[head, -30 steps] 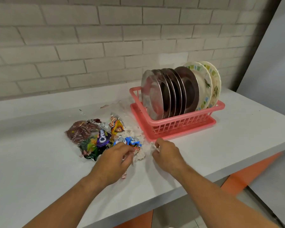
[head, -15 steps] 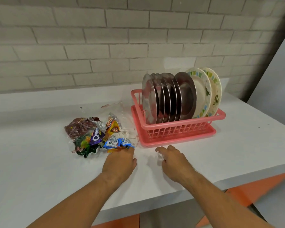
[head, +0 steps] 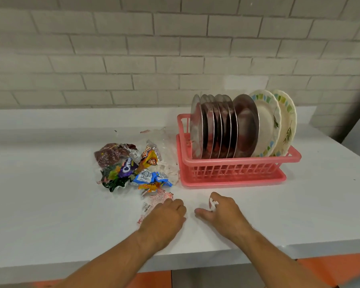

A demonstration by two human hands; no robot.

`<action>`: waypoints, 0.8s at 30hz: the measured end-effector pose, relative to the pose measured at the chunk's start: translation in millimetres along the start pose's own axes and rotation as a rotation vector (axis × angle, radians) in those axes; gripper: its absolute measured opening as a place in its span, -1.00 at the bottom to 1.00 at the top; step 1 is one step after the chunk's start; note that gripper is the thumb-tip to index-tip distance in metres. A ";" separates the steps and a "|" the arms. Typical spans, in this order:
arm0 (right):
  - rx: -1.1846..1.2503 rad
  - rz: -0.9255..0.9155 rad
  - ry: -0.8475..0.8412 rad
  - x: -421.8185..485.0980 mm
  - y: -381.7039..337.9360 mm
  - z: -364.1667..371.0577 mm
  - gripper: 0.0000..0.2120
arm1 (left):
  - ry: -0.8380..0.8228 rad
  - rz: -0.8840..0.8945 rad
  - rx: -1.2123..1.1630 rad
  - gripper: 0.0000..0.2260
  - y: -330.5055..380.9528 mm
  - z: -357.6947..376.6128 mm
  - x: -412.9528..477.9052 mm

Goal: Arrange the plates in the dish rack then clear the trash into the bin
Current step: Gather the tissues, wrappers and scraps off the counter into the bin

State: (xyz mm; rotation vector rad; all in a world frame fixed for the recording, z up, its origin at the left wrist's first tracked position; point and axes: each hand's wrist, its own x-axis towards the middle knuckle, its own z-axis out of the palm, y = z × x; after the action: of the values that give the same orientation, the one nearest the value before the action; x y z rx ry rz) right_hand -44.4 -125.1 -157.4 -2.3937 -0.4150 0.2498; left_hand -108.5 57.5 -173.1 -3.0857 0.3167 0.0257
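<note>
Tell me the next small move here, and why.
Probably curl the left hand round the red-speckled wrapper it rests on. The plates already stand in the pink rack, the right hand pinches a white scrap, and the wrapper pile lies loose on the counter.

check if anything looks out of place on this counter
Crumpled colourful snack wrappers lie scattered on the white counter, left of the pink plastic dish rack; the round metal plates in it stand in order.

White scrap (head: pixel 213 204) in right hand (head: pixel 223 214): unidentifiable.
</note>
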 end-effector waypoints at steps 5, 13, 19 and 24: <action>-0.030 0.001 0.032 12.1 3.3 -1.2 -0.68 | 0.054 0.011 -0.013 -0.72 1.1 -1.3 -2.0; 0.120 -0.030 0.066 16.3 -7.8 3.2 -0.82 | 0.029 0.061 -0.114 -0.72 2.3 -0.7 6.3; 0.056 0.048 0.164 15.9 -22.4 1.0 -0.36 | 0.064 0.125 -0.048 -0.67 1.2 6.7 4.7; 0.022 -0.017 0.088 22.2 -26.1 18.2 -0.72 | 0.165 -0.026 -0.216 -0.57 -28.1 -4.4 -12.9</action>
State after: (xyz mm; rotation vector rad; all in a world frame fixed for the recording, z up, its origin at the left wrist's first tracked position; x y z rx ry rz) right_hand -34.9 -87.5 -155.2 -2.3690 -0.3896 0.1407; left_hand -115.4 87.4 -167.4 -3.3133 0.2987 -0.2113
